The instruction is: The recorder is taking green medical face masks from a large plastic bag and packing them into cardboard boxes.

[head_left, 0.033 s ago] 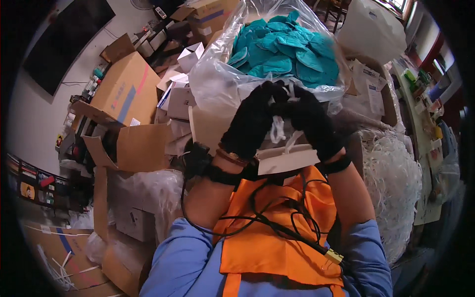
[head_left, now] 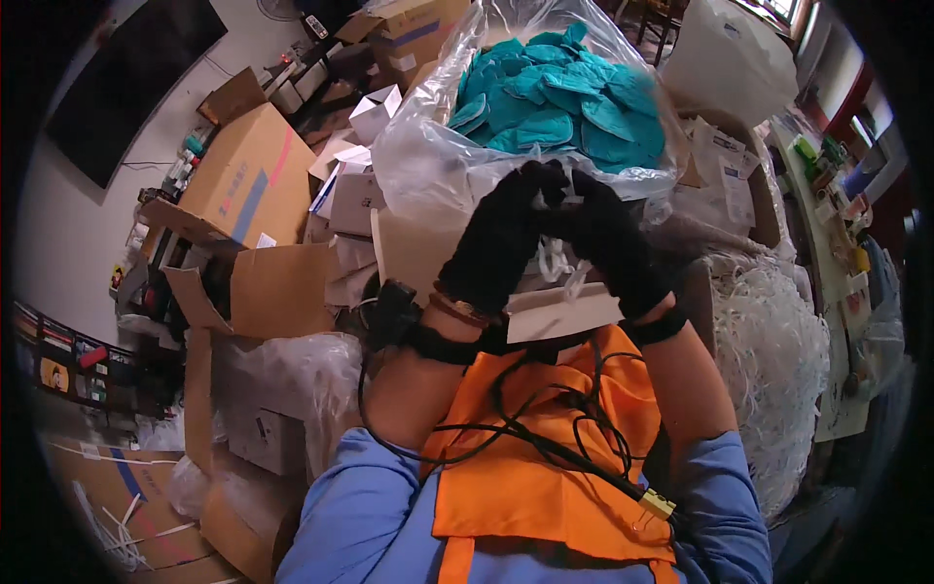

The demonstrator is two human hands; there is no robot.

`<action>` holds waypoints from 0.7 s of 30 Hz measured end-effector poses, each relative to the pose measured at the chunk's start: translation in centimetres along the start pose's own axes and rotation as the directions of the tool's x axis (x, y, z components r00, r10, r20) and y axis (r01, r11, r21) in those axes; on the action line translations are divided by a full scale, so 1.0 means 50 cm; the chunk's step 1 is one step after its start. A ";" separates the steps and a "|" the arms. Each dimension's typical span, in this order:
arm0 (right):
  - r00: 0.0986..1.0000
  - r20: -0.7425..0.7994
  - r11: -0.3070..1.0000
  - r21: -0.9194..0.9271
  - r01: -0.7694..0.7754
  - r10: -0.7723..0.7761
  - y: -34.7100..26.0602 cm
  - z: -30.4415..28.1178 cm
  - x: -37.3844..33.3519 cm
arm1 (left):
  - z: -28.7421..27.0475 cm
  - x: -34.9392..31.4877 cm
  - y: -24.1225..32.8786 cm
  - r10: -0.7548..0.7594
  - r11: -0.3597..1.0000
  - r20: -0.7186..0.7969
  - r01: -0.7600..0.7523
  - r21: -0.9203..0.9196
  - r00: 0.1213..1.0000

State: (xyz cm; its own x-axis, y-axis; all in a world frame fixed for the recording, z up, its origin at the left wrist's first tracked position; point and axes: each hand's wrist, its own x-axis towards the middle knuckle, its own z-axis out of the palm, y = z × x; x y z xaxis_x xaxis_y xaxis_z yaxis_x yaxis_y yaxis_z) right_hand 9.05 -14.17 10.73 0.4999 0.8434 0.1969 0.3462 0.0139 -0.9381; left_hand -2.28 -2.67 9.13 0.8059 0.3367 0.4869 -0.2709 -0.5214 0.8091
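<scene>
My left hand (head_left: 493, 232), in a black glove, meets my right hand (head_left: 610, 238), gloved alike, in front of my chest. The fingers of both are bent and pinched around a thin white strap (head_left: 556, 259), part of which dangles in loops below them. Its upper part is mostly hidden by the gloves. Under the hands lies an open carton with a pale cardboard flap (head_left: 564, 313). Just beyond the fingertips, a heap of teal padded fabric pieces (head_left: 559, 102) fills a clear plastic bag (head_left: 413, 146).
To the right is a tangled pile of white straps (head_left: 769, 370). Cardboard boxes (head_left: 243, 180) and an open carton (head_left: 197, 409) with plastic lining stand left. A black cable (head_left: 525, 435) lies across my orange apron (head_left: 545, 496). A cluttered table (head_left: 842, 341) runs along the far right.
My right hand has shifted slightly left and its fingers have moved at the strap. The hanging white loops have changed shape. The surroundings look the same.
</scene>
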 end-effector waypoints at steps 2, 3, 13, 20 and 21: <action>0.962 -0.090 0.965 0.012 0.261 -0.259 0.052 0.019 0.004 | 0.025 -0.007 -0.006 0.114 0.979 -0.069 -0.101 0.176 0.991; 0.955 -0.107 0.960 -0.071 0.270 -0.277 0.068 0.023 -0.001 | 0.032 -0.001 -0.020 0.049 0.999 -0.010 -0.049 -0.002 0.999; 0.998 -0.038 0.844 0.535 -0.029 0.059 0.021 -0.087 -0.052 | -0.003 -0.018 -0.073 -0.095 0.896 0.226 0.182 -0.405 0.970; 0.969 -0.090 0.816 0.560 -0.141 0.229 -0.010 -0.098 -0.058 | 0.088 -0.021 -0.080 0.108 0.903 0.370 0.064 -0.425 0.923; 0.966 -0.094 0.811 0.566 -0.147 0.241 -0.017 -0.093 -0.055 | 0.093 -0.026 -0.092 0.092 0.879 0.365 0.096 -0.466 0.927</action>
State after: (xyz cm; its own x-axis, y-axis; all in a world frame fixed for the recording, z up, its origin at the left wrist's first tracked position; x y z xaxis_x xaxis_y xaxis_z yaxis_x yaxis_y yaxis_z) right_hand 11.06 -19.02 12.33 0.6409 0.7675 -0.0086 -0.2422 0.1915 -0.9511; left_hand 0.35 -4.37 3.24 0.9138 -0.0218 0.4055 -0.4061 -0.0606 0.9118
